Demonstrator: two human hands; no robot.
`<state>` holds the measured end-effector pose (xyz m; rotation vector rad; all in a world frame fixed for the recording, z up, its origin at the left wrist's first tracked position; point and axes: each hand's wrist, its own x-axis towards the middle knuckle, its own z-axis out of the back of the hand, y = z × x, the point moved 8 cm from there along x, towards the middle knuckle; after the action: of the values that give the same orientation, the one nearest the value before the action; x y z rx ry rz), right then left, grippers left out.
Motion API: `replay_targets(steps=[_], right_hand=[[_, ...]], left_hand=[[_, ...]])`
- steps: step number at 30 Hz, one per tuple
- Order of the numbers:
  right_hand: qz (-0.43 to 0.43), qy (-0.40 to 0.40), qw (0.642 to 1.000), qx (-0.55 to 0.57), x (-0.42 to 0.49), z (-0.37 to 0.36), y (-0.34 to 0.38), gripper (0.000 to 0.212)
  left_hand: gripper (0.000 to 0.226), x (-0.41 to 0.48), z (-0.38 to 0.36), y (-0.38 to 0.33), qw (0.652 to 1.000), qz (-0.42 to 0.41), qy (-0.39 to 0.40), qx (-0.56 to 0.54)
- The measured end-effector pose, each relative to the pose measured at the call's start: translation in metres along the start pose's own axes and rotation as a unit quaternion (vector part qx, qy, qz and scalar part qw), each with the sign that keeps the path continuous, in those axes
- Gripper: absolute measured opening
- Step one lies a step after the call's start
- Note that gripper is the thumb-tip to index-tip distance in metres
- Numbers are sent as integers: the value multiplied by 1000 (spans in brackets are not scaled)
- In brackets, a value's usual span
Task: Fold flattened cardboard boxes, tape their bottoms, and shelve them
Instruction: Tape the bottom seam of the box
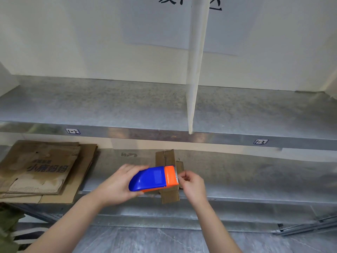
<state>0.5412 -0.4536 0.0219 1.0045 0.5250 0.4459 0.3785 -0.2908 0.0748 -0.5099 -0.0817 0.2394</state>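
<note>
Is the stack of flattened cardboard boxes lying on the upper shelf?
No, the flattened boxes lie on the lower shelf, below the upper shelf.

Two galvanised metal shelves, white upright divider, pale wall, grey marbled floor

White divider panel upright, right of centre. White paper sign with black characters on cream wall behind it. Grey marbled floor tiles below. Olive fabric with white stripes, lower left corner.
</note>
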Motion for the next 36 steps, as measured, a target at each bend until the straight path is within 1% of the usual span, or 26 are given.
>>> replay_targets(steps=[2,4,5,7,9,12,15,18,22,26,29,30,32,33,34,35,36], right_hand=[[-22,-33,999,-16,1,11,-9,14],[-53,-70,995,-45,7,38,-23,13],[-59,-69,994,-62,11,50,-30,13],[-58,-36,994,-88,18,56,-34,16],[-48,-15,993,-104,26,46,-34,18],[-48,1,992,-116,33,29,-39,16],[-48,2,993,-110,37,24,-46,16],[-62,-7,994,-89,43,18,-52,18],[-79,13,993,-85,52,-1,-67,16],[-107,19,992,-64,54,-22,-77,10],[-122,4,992,-41,51,-29,-80,20],[-109,-14,993,-45,51,-25,-78,21],[-57,-58,995,-52,49,-14,-65,18],[-28,-67,997,-27,48,-9,-56,16],[-3,-51,999,7,48,-8,-46,19],[18,-8,999,31,47,-14,-35,26],[34,43,998,33,47,-23,-27,37]], left_hand=[[76,-6,5,6,1000,-8,-8,15],[72,-21,16,25,999,4,-27,27],[71,-30,21,38,999,20,-32,28],[74,-43,25,60,997,60,-23,35],[77,-48,17,70,996,86,3,36],[76,-46,12,76,994,103,2,37],[68,-46,11,82,993,110,0,30],[66,-41,2,87,992,128,7,22],[76,-33,-14,97,988,152,16,26],[76,-20,-25,90,989,140,15,36],[73,-13,-24,85,990,125,9,56],[73,-12,-22,84,991,123,6,57],[73,-10,-20,83,992,115,0,59],[74,-8,-20,81,992,112,0,62],[74,-6,-20,80,992,107,0,67],[74,-4,-20,78,992,102,0,72],[74,-2,-20,76,992,97,1,75]])
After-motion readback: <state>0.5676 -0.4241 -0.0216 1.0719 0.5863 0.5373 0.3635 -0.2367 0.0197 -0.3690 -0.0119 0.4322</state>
